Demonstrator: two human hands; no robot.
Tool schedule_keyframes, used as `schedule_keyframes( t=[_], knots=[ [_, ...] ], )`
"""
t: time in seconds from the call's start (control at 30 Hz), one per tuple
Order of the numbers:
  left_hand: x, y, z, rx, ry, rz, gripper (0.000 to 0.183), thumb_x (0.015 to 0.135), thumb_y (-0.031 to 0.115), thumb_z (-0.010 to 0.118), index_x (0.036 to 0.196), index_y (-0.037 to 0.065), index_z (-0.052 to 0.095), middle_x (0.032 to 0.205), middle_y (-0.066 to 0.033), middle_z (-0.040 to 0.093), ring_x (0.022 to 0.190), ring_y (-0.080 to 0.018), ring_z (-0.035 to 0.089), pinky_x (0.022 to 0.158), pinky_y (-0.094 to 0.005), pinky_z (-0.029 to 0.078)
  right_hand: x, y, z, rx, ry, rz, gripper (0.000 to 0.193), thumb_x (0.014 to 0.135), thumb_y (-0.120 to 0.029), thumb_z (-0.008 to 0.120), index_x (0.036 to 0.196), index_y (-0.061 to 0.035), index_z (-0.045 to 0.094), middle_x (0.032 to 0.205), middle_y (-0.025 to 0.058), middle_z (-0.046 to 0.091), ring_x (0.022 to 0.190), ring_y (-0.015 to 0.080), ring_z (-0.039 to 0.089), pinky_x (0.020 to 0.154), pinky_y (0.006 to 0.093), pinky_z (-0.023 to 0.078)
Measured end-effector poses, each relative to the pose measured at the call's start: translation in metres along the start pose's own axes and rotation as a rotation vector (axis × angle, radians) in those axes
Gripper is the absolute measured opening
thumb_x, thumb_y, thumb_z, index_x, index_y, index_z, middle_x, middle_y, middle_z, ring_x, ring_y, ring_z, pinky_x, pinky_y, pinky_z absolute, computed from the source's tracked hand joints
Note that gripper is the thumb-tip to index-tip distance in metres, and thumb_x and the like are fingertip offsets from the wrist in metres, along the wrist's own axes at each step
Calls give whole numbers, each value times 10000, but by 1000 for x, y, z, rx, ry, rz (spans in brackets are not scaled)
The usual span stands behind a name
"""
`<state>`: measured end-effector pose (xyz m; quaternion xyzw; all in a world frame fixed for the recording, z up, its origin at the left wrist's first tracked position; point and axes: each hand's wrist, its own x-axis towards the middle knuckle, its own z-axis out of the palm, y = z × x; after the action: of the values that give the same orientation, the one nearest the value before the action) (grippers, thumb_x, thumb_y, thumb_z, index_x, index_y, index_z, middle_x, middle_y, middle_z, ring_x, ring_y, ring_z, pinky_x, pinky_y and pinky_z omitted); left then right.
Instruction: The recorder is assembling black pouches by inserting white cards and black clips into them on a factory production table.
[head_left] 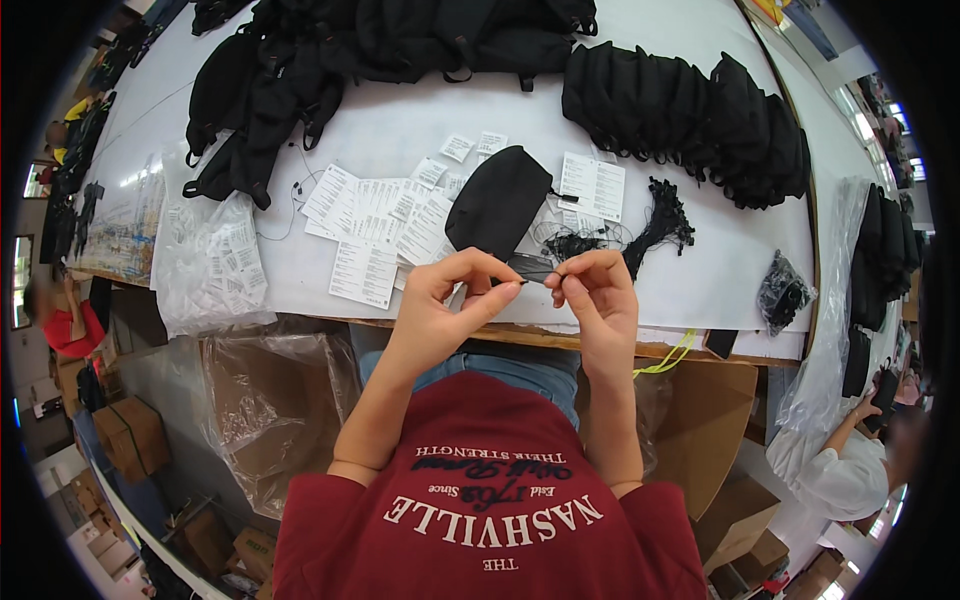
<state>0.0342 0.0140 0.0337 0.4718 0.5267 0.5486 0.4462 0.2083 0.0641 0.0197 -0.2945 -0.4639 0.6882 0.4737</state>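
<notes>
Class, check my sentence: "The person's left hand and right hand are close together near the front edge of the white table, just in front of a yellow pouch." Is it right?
Not quite: the pouch is black, not yellow, as the head view shows. The left hand, right hand and white table are described correctly.

White lettering (490, 530) — on maroon shirt (488, 508)

Strapped brown carton (133, 437) at left, white-clad co-worker (835, 478) far right
</notes>
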Motion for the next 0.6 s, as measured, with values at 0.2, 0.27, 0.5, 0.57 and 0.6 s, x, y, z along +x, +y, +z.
schedule_keyframes(
  t=[0.2,0.27,0.5,0.57,0.6],
  knots=[
    [0,6,0,22,-136,-43,87,803,85,676,824,16,628,566,50,405,534,-25,340,505,-206,269,-1,1,6,-53,-73,6,152,931,-34,531,1074,-29,479,897,79,604,783,109,573,702,240,459],
    [-1,3,0,22,-133,-48,88,805,85,672,820,16,620,568,51,403,535,-24,337,505,-205,266,0,1,8,1,-69,39,178,930,-45,541,1092,-34,468,878,80,608,778,108,572,695,233,456],
    [0,4,-1,-45,-153,-107,83,810,81,656,807,21,600,581,65,390,544,-15,323,512,-199,249,0,1,2,89,-111,149,195,930,-60,549,1102,-36,459,840,103,616,703,121,579,627,229,463],
    [0,3,0,-55,-163,-98,81,810,80,656,808,22,599,582,69,383,544,-14,319,512,-199,244,0,1,2,114,-97,150,200,927,-66,556,1099,-37,457,817,110,618,677,127,584,593,225,465],
    [0,3,0,-63,-173,-88,80,809,79,656,810,24,598,583,72,377,545,-13,314,513,-198,240,1,2,3,114,-97,151,200,927,-66,556,1099,-37,457,817,110,618,677,127,584,593,225,465]
  ],
)
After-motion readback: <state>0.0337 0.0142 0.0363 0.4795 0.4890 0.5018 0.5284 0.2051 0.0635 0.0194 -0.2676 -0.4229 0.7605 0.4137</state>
